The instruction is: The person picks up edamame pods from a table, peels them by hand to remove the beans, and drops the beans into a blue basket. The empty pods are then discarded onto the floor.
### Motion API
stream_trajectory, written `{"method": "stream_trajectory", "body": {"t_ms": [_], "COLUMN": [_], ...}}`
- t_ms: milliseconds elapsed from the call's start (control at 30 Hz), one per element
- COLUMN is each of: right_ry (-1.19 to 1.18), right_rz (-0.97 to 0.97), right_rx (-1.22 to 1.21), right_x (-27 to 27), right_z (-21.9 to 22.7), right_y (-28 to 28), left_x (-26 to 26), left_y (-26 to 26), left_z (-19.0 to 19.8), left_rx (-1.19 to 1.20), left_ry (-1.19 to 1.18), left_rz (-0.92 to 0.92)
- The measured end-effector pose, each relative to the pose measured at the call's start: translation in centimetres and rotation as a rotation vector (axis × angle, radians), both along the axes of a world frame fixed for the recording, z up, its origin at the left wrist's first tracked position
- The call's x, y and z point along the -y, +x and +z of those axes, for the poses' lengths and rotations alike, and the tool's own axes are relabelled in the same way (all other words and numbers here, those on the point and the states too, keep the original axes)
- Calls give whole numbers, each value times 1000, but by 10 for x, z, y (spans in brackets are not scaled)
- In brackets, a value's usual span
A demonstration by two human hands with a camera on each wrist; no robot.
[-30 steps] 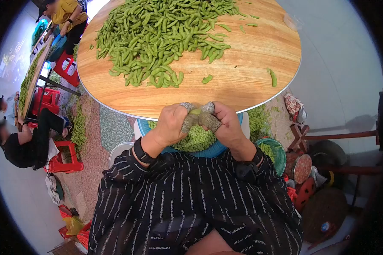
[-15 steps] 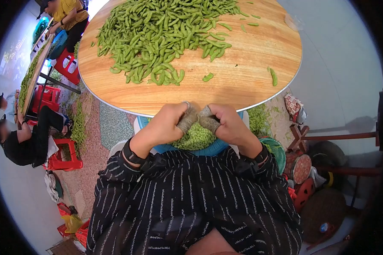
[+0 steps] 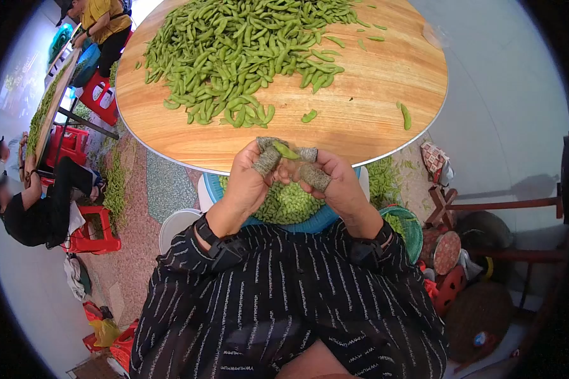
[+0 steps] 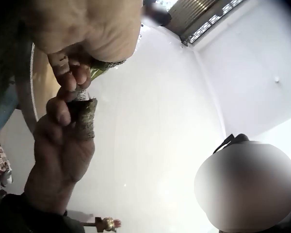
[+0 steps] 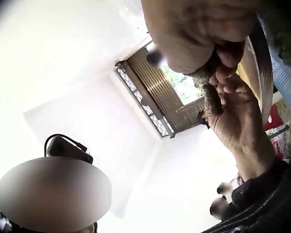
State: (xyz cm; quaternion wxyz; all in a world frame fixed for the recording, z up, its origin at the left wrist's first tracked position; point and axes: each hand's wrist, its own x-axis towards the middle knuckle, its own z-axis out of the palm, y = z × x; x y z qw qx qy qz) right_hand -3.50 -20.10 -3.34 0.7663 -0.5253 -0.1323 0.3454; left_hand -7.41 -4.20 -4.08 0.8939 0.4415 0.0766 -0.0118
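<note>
In the head view, my left hand point(image 3: 246, 177) pinches a green soybean pod point(image 3: 286, 150) between thumb and forefinger, over the table's near edge. Grey-green woven wraps cover the thumb and forefinger of both hands. My right hand point(image 3: 338, 180) is close on the other side, its forefinger tip right at the pod's end and its thumb lower. I cannot tell whether the right hand grips the pod. Below both hands, a blue basin point(image 3: 310, 225) holds shelled green beans point(image 3: 291, 203). In the left wrist view, part of the pod point(image 4: 99, 73) shows under the left palm.
A large heap of soybean pods point(image 3: 234, 57) covers the far left of the round wooden table point(image 3: 373, 95). A green basket point(image 3: 411, 230) stands at right, a white bucket point(image 3: 174, 227) at left. Other people sit near red stools point(image 3: 95, 234) beside another table.
One second ago the hands were together around a pod; half a second ago the wrapped thumbs were close together. Now the left hand is turned, with a pod showing in its fingertips.
</note>
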Motion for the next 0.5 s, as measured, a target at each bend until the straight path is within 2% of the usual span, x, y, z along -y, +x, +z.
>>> {"method": "stream_trajectory", "body": {"t_ms": [100,267,300,333,367,400,433,467,500], "right_ry": [-53,-101,-174,-247,-246,-339,-431,-428,-495], "right_rz": [-7,-86,-86,-87,-84,-92,-98,-95,-99], "right_rx": [80,211,318,424,426,549,673,676,811], "right_x": [-4,-4,-3,-1,0,1,1,0,-1], "right_z": [1,-16,-16,-16,-15,-12,-9,-5,0], "right_y": [-1,-1,0,0,1,1,0,-1,-2], "left_x": [4,-2,-1,1,1,0,-2,-3,-2], "left_y": [-3,-6,-6,-8,-9,-9,-8,-8,-9], "left_z": [-3,0,2,3,5,7,9,11,11], "left_rx": [40,9,11,139,266,265,415,566,564], "left_ry": [128,266,267,552,836,837,1207,1578,1580], "left_rz": [15,-120,-117,-59,3,6,10,15,21]}}
